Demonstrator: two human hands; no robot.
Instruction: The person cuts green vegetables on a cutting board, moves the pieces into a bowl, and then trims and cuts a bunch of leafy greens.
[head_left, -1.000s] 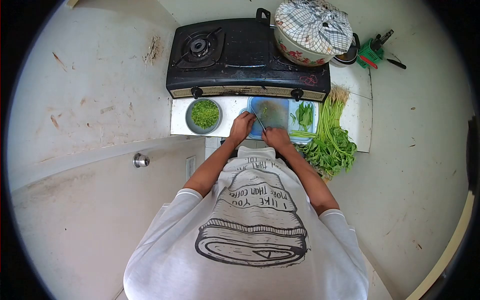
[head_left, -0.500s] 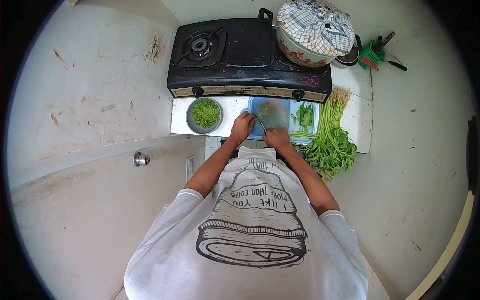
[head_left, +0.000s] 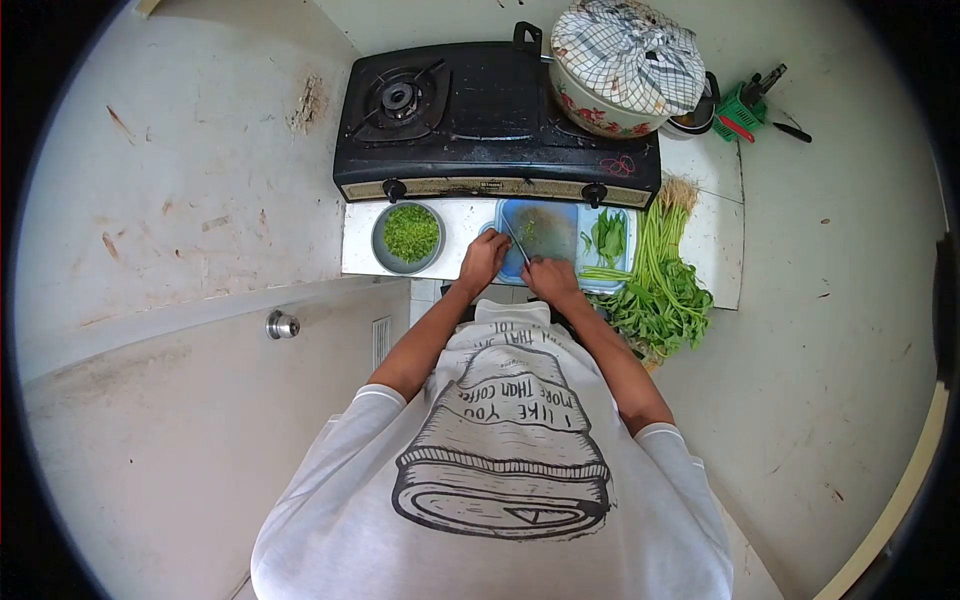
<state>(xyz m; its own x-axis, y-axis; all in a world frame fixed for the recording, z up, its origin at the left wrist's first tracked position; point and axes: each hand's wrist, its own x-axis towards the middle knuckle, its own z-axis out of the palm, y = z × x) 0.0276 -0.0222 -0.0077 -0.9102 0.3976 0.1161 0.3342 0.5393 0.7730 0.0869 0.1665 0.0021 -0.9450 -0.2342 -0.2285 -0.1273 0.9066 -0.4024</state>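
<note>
My right hand is wrapped round the handle of a knife, whose thin blade slants up and left across a blue cutting board. Close to the blade, at the board's left side, my left hand has its fingers bent and pressed together; what they hold is hidden. Small green bits lie on the board beyond the blade. To the left stands a grey bowl of finely chopped greens. Loose green leaves and cut stems are to the board's right, on a light blue tray.
A large bunch of leafy greens lies over the counter's right part. Behind the board is a black gas stove bearing a cloth-covered flowered pot. A green basket with utensils and a black-handled knife are farther right.
The view has shifted very slightly. Both hands stay at almost the same place, and the knife blade has tilted or moved only a little.
</note>
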